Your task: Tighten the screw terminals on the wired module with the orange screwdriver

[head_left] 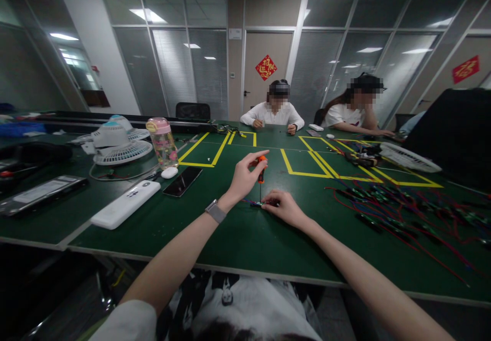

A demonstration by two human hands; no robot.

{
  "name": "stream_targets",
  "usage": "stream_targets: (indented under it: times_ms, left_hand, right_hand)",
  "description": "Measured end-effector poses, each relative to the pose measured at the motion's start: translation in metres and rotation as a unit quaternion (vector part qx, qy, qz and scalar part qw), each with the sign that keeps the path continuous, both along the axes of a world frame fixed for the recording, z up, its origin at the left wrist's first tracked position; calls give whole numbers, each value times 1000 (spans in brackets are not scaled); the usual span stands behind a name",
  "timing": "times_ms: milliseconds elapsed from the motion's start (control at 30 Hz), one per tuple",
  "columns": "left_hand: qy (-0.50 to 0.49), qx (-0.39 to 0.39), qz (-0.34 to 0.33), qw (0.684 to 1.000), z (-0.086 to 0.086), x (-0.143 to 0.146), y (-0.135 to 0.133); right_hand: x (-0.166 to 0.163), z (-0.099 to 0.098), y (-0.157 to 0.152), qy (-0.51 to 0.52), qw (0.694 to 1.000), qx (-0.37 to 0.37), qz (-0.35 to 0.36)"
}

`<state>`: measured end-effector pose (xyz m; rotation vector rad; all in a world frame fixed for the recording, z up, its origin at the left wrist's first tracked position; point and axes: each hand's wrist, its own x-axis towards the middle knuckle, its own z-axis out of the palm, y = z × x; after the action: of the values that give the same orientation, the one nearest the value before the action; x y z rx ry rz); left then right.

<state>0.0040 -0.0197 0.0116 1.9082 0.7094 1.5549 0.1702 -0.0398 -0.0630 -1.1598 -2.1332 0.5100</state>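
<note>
My left hand (244, 176) pinches the orange handle of a small screwdriver (261, 173), held upright with its tip down on a small wired part (256, 204) lying on the green table (238, 233). My right hand (282, 205) rests on the table with its fingers closed on that small part, pinning it down. A grey watch sits on my left wrist (215, 211).
A heap of small boards with red and blue wires (402, 205) lies to the right. On the left are a black phone (182, 181), a white power bank (125, 204), a pink-lidded bottle (162, 142) and white fans (117, 144). Two people sit across the table.
</note>
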Motion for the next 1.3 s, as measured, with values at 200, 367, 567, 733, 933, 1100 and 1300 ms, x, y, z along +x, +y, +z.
stream_targets:
  times_ms: [200, 367, 567, 733, 933, 1100, 1300]
  left_hand:
    - [45, 55, 53, 996, 2, -3, 0]
    - [16, -5, -35, 999, -1, -2, 5]
    - [70, 102, 116, 985, 1, -1, -5]
    - [59, 78, 53, 994, 1, -1, -4]
    - [0, 21, 34, 999, -3, -2, 5]
    - [50, 113, 171, 978, -1, -4, -3]
    - [9, 66, 51, 996, -2, -3, 0]
  right_hand:
    - [-1, 0, 0, 6, 1000, -4, -4]
    - [-2, 1, -1, 6, 1000, -4, -8]
    - [-2, 2, -2, 6, 1000, -5, -9]
    - [-1, -1, 0, 5, 1000, -1, -3]
    - [0, -1, 1, 4, 1000, -3, 1]
    - [0, -2, 2, 3, 1000, -3, 2]
    - [0, -2, 2, 4, 1000, -1, 6]
